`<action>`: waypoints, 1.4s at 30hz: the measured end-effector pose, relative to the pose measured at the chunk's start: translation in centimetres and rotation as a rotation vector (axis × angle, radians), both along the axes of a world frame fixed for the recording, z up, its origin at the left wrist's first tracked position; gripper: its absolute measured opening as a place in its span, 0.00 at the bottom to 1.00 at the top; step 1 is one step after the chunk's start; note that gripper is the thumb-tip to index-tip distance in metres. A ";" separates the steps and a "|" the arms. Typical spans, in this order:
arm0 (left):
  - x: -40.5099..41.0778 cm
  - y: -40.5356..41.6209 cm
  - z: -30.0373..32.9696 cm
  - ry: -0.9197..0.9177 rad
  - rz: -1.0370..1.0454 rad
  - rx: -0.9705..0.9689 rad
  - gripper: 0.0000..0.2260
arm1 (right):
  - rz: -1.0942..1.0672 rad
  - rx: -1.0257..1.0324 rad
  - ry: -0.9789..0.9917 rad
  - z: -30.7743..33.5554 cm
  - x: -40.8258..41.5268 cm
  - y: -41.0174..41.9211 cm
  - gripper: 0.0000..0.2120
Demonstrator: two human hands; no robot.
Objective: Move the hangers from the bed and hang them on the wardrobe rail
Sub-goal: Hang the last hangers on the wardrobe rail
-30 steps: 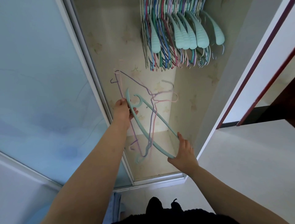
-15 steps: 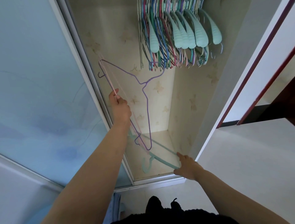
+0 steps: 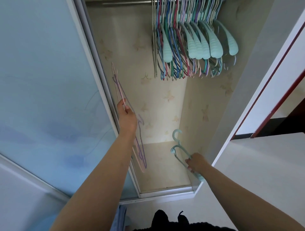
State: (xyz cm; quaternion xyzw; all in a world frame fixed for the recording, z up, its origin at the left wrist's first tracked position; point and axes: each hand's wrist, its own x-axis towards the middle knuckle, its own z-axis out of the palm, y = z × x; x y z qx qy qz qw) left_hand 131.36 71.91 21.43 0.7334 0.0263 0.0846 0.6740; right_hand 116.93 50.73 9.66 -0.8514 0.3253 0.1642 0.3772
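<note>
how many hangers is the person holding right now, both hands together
3 that can be made out. The left hand holds a thin pink hanger and a thin purple hanger together; the right hand holds one mint plastic hanger. More thin ones could be overlapped there.

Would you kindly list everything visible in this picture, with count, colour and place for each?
wardrobe rail: one, silver, top of the open wardrobe.
hung hangers: a dense bunch, too many to count, mint, blue, pink, purple and cream, on the rail's right part.
thin hangers: at least two, pink and purple, held in the left hand by the door frame.
mint hanger: one, possibly two, low in the wardrobe, held in the right hand.
sliding door: one, frosted pale blue, left.
wardrobe floor: cream, bottom.
left hand: grips the thin hangers.
right hand: grips the mint hanger.
</note>
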 end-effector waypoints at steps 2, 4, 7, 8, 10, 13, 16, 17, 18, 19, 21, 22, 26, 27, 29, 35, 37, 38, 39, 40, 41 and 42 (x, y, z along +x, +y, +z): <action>0.3 0.5 0.0 -0.013 -0.014 0.051 0.20 | 0.021 -0.002 -0.073 1.6 2.0 -0.4 0.11; 1.0 0.9 0.4 -0.028 -0.029 0.084 0.26 | 0.078 -0.037 -0.181 4.5 3.7 0.0 0.08; 1.2 1.3 0.7 0.028 -0.084 0.112 0.29 | 0.143 -0.099 -0.280 8.9 5.8 1.5 0.12; 1.1 1.4 0.7 0.042 -0.120 0.115 0.26 | 0.191 -0.162 -0.297 9.9 6.4 2.0 0.14; 0.9 1.5 1.5 0.103 -0.180 0.180 0.17 | 0.319 -0.314 -0.313 12.0 7.1 2.9 0.16; 1.8 1.3 3.8 0.263 -0.215 0.374 0.21 | 0.471 -0.453 -0.329 14.5 7.4 4.1 0.17; 2.7 1.6 4.6 0.378 -0.209 0.483 0.32 | 0.561 -0.496 -0.372 16.0 6.7 5.1 0.16; 2.9 1.7 4.4 0.388 -0.210 0.477 0.32 | 0.592 -0.511 -0.393 16.4 6.3 5.4 0.15; 3.0 1.8 4.1 0.384 -0.217 0.461 0.32 | 0.625 -0.535 -0.419 16.5 6.0 5.6 0.14; 3.1 1.8 4.1 0.366 -0.222 0.450 0.31 | 0.649 -0.568 -0.447 16.5 5.9 5.7 0.12; 3.1 1.5 4.3 0.319 -0.212 0.428 0.30 | 0.681 -0.639 -0.494 16.3 5.8 6.1 0.13; 3.2 1.4 4.4 0.304 -0.203 0.418 0.29 | 0.684 -0.670 -0.505 16.0 5.8 6.2 0.16; 3.5 0.6 5.3 0.342 -0.202 0.351 0.30 | 0.632 -0.703 -0.513 14.8 5.6 6.6 0.22; 3.6 0.4 5.5 0.361 -0.202 0.313 0.31 | 0.621 -0.677 -0.518 14.6 5.6 6.8 0.22; 3.8 -0.2 6.2 0.384 -0.198 0.226 0.31 | 0.592 -0.583 -0.528 14.3 5.9 7.4 0.23; 5.1 -0.6 7.4 0.290 -0.158 0.106 0.23 | 0.335 -0.048 -0.621 18.7 8.6 8.3 0.23; 5.6 -0.3 7.8 0.271 -0.146 0.104 0.22 | 0.290 -0.060 -0.704 21.4 10.3 8.2 0.23; 5.8 -0.2 8.1 0.245 -0.137 0.092 0.18 | 0.277 -0.080 -0.754 22.8 11.2 8.3 0.22; 6.0 0.0 8.3 0.226 -0.126 0.073 0.14 | 0.269 -0.108 -0.803 24.2 12.2 8.3 0.22; 6.3 0.2 8.5 0.213 -0.110 0.053 0.11 | 0.263 -0.134 -0.847 25.7 13.0 8.5 0.20; 6.4 0.4 8.8 0.204 -0.093 0.028 0.11 | 0.256 -0.171 -0.874 27.3 13.9 8.6 0.19; 6.5 0.5 9.2 0.202 -0.085 -0.009 0.14 | 0.248 -0.219 -0.887 28.9 14.9 8.7 0.18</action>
